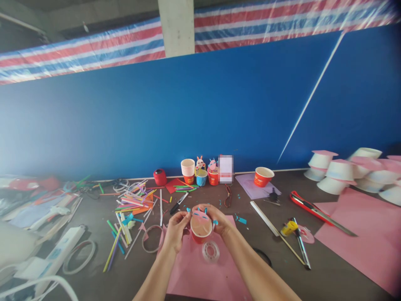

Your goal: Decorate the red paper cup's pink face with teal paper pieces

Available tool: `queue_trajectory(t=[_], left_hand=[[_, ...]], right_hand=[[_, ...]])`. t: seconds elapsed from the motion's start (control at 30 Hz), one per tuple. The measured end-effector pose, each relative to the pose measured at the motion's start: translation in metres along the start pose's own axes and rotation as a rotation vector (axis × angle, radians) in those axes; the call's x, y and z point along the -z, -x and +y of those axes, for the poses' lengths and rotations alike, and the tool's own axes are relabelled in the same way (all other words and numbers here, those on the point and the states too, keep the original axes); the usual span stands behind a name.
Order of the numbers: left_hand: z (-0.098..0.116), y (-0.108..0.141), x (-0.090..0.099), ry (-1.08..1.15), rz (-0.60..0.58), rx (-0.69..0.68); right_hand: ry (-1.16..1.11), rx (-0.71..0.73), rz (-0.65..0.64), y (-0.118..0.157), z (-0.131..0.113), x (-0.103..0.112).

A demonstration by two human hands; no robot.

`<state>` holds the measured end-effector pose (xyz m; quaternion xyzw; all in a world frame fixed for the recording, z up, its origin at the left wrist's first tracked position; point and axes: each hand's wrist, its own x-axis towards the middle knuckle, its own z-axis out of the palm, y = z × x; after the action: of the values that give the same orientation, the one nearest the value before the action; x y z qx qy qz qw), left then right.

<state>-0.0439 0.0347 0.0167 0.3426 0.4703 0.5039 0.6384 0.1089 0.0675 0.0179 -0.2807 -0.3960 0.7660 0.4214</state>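
A red paper cup (200,238) with a pale inside sits tilted toward me between my hands, above pink paper (203,284). A pink paper face (199,215) with blue ears and eye shapes is at its far rim. My left hand (178,228) grips the cup's left side, fingertips beside a small blue paper piece (188,210). My right hand (221,219) curls round the right and far side, near another blue piece (215,223). Some fingers are hidden behind the cup. Just below lies a clear tape roll (211,251).
Straws (134,200), a marker (178,203) and a tape ring (153,239) lie left. At the back stand stacked cups (188,168) and decorated cups (213,177). Rightward are a red box cutter (313,209), a wooden stick (291,248) and white cups (336,175). A power strip (59,255) lies far left.
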Motion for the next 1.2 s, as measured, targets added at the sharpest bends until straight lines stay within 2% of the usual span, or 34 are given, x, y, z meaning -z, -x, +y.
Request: queue_trajectory(t=[0.1,0.23,0.3,0.4,0.5,0.67,0.8,0.9,1.0,1.1,1.2], left_hand=[[0.000,0.000,0.000,0.008,-0.007,-0.005],[0.001,0.001,-0.002,0.008,-0.022,-0.010],[0.002,0.002,-0.002,0.002,-0.014,-0.009],[0.003,0.003,-0.003,-0.007,-0.008,-0.012],[0.003,0.005,-0.003,-0.008,-0.019,-0.015],[0.002,0.008,-0.004,-0.011,-0.032,-0.044],[-0.001,0.010,-0.004,-0.018,-0.042,-0.064],[-0.002,0.010,-0.003,-0.018,-0.048,-0.078],[-0.003,0.011,-0.001,-0.016,-0.038,-0.085],[-0.004,0.012,-0.001,-0.016,-0.021,-0.089],[-0.004,0.013,-0.001,-0.022,-0.007,-0.097]], right_hand=[[0.014,-0.036,-0.014,0.001,-0.006,0.002],[0.182,-0.114,-0.014,0.004,-0.024,0.005],[0.302,-0.081,-0.033,0.006,-0.036,0.005],[0.517,0.003,-0.129,0.010,-0.055,0.000],[0.769,0.011,-0.190,0.013,-0.069,-0.009],[1.172,0.122,-0.061,0.013,-0.073,-0.026],[1.362,0.222,0.018,0.011,-0.067,-0.033],[1.421,0.268,0.042,0.012,-0.064,-0.035],[1.406,0.235,0.043,0.015,-0.064,-0.036],[1.274,0.212,0.045,0.019,-0.068,-0.033],[1.044,0.216,0.098,0.026,-0.074,-0.024]])
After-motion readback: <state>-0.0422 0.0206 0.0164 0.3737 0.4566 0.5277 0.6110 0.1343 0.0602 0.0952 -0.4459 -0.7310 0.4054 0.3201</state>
